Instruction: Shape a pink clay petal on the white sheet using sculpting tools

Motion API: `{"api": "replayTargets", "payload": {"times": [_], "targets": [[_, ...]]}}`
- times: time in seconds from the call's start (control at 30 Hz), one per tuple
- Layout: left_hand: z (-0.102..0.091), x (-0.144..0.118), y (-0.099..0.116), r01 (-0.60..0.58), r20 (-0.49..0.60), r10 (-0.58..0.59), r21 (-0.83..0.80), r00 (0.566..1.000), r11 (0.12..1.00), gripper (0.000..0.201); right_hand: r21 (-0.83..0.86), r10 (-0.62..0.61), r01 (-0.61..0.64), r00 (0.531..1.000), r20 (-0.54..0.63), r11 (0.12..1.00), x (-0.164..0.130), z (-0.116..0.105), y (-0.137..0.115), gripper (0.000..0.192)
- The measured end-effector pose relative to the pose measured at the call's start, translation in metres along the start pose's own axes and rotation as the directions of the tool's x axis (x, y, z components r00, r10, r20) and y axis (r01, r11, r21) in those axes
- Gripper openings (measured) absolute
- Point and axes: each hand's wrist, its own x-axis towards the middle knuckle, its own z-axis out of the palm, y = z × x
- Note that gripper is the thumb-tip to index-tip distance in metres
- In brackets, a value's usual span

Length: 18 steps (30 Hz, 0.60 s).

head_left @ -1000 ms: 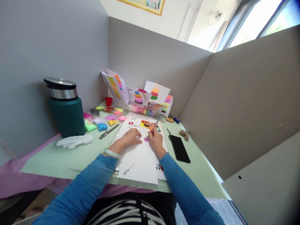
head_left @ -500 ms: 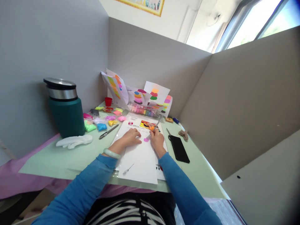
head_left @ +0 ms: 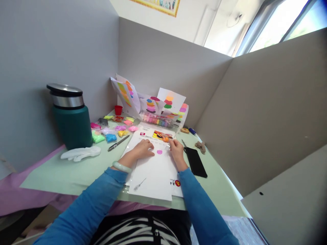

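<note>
My left hand [head_left: 142, 149] rests on a white sheet of paper [head_left: 150, 173], its fingers apart and nothing in them. My right hand [head_left: 176, 152] is closed around a metal fork [head_left: 167, 147], whose tines point toward the sheet. Between the hands, a flat pink-purple round [head_left: 159, 152] lies on the paper. A small dark broom-like drawing [head_left: 139, 184] marks the sheet's near end. Just beyond my right fingers is a small orange lump [head_left: 165, 139] over a printed picture.
Bagged coloured clay [head_left: 111, 137] and a pen [head_left: 118, 143] lie left, near a green bottle [head_left: 73, 126] and white glove [head_left: 81, 153]. A black phone-like slab [head_left: 195, 161] and brown lump [head_left: 200, 147] lie right. Painted papers [head_left: 150, 104] stand behind a tray of coloured pots [head_left: 157, 120].
My right hand has moved right with the fork, away from the pink-purple round, which now shows fully. My left hand stays in place.
</note>
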Motion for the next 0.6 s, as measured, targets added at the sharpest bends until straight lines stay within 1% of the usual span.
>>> {"api": "replayTargets", "payload": {"times": [0.1,0.17,0.23,0.37,0.53,0.6], "targets": [[-0.0005,-0.0003,0.0003,-0.003,0.0,0.003,0.004,1.0,1.0,0.036,0.069,0.042,-0.051,0.991,0.127,0.996,0.0,0.0004,-0.0003,0.034],[-0.0006,-0.0005,0.0006,-0.005,0.0,0.005,0.006,1.0,1.0,0.036,0.098,0.05,-0.069,0.981,0.187,0.993,0.0005,0.0013,0.0003,0.032],[-0.0006,-0.0006,0.0008,-0.006,-0.002,0.006,0.007,1.0,1.0,0.036,0.101,0.022,-0.043,0.979,0.201,0.994,0.0014,0.0015,0.0017,0.03],[0.0002,-0.0005,0.0001,-0.007,-0.005,0.007,0.003,1.0,1.0,0.036,0.066,-0.019,0.007,0.983,0.181,0.998,0.0028,0.0002,0.0042,0.031],[0.0007,0.0002,-0.0011,-0.005,0.003,0.005,-0.002,1.0,1.0,0.037,0.072,0.027,-0.046,0.969,0.245,0.996,0.0005,0.001,0.0018,0.027],[-0.0001,0.0001,-0.0005,-0.002,0.011,0.002,-0.002,1.0,1.0,0.037,0.072,0.028,-0.05,0.963,0.269,0.996,-0.0006,0.0025,0.0006,0.025]]}}
